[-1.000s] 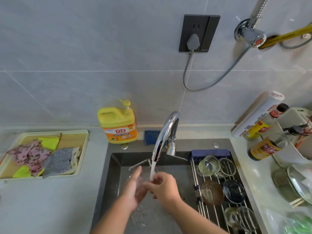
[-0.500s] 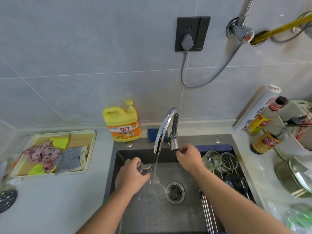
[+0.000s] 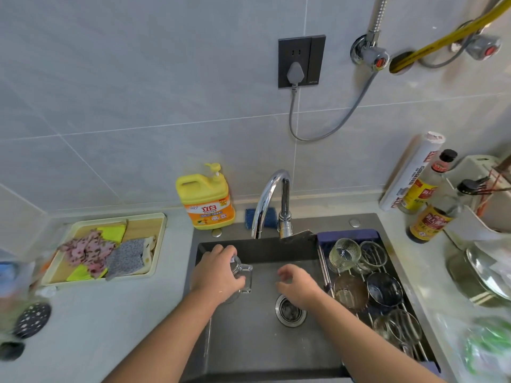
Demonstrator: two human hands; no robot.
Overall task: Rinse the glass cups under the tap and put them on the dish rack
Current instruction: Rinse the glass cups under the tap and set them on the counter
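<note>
**Hands.** The left hand (image 3: 218,275) grips a handled glass cup (image 3: 245,275) from above, down and to the left of the tap (image 3: 269,197), over the sink (image 3: 249,341). The right hand (image 3: 300,288) holds nothing. Its fingers are loosely curled, below the tap and just above the drain (image 3: 290,310). No stream shows at the spout. Whether the water is off or only too thin to see cannot be settled from this view.

**Assessment.** The cup is judged ready for the dish rack (image 3: 324,268), which lies to the right of the tap across the sink.

**Recommended:**
- Tip the cup to shed water over the sink.
- Carry it rightward, low and clear of the spout.
- Support it with the free hand in case the wet glass slips.
- Set it down gently, without knocking glass on glass. The rack already carries several other cups (image 3: 344,254) and free room looks scarce.

**Surroundings.** The worktop (image 3: 110,327) is grey. A yellow detergent bottle (image 3: 207,203) stands just left of the tap, and a tray (image 3: 159,244) of cloths lies farther left. Sauce bottles (image 3: 430,217) stand to the right. The wall is tiled, with a plugged socket (image 3: 301,60) above the tap.
</note>
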